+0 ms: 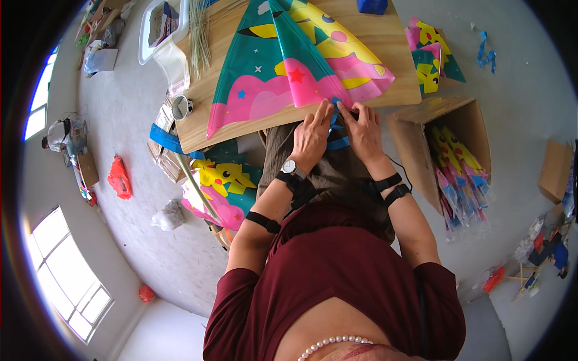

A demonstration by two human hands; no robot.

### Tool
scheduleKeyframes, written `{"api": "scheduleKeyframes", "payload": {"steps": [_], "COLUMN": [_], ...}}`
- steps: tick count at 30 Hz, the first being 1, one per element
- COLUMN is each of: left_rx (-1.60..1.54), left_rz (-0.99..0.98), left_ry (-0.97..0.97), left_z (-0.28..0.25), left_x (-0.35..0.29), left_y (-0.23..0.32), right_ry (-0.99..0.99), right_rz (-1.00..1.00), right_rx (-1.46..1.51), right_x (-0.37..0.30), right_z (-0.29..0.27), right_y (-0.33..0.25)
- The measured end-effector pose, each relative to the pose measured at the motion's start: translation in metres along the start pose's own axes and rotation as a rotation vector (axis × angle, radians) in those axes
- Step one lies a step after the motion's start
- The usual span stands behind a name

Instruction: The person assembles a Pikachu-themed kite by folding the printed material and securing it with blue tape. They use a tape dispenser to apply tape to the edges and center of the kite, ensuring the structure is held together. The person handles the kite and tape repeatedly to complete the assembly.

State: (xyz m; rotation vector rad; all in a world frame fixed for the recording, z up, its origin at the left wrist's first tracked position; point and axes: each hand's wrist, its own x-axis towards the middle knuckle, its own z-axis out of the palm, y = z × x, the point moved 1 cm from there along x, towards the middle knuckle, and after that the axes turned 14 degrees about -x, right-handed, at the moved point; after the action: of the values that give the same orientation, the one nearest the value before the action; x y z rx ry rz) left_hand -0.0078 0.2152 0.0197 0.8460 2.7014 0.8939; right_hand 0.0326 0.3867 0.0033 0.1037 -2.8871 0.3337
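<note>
A thin folded kite (274, 78) in green, pink and yellow lies over the wooden table, its bottom edge at the table's near side. At that edge a narrow blue ribbon (335, 123) hangs down between my two hands. My left hand (311, 137) is closed, its fingertips pinching at the ribbon from the left. From the right, my right hand (363, 135) is also closed, thumb and index finger at the ribbon's top by the kite's edge. Fingers partly hide the place where ribbon and kite meet.
On the wooden table (361, 57) lie thin sticks (198, 36), a tape roll (181, 107) and a blue block (372, 6). A cardboard box (415, 150) of packed kites (460, 162) stands right. More kite sheets lie left (226, 180) and far right (430, 54).
</note>
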Motion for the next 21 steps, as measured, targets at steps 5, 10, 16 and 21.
{"api": "scheduleKeyframes", "payload": {"steps": [5, 10, 16, 21], "left_rx": [0.014, 0.048, 0.018, 0.011], "left_rz": [0.028, 0.047, 0.045, 0.034], "left_ry": [0.017, 0.025, 0.023, 0.025], "left_z": [0.003, 0.008, 0.009, 0.011], "left_x": [-0.002, -0.003, -0.004, -0.003], "left_y": [-0.003, -0.005, -0.007, -0.006], "right_ry": [0.000, 0.038, 0.167, 0.237], "right_rz": [0.011, 0.096, 0.319, 0.377], "right_rx": [0.042, 0.252, 0.418, 0.357], "right_x": [0.001, 0.016, 0.082, 0.143], "right_z": [-0.002, -0.006, -0.008, -0.019], "right_y": [0.000, 0.013, 0.075, 0.115]}}
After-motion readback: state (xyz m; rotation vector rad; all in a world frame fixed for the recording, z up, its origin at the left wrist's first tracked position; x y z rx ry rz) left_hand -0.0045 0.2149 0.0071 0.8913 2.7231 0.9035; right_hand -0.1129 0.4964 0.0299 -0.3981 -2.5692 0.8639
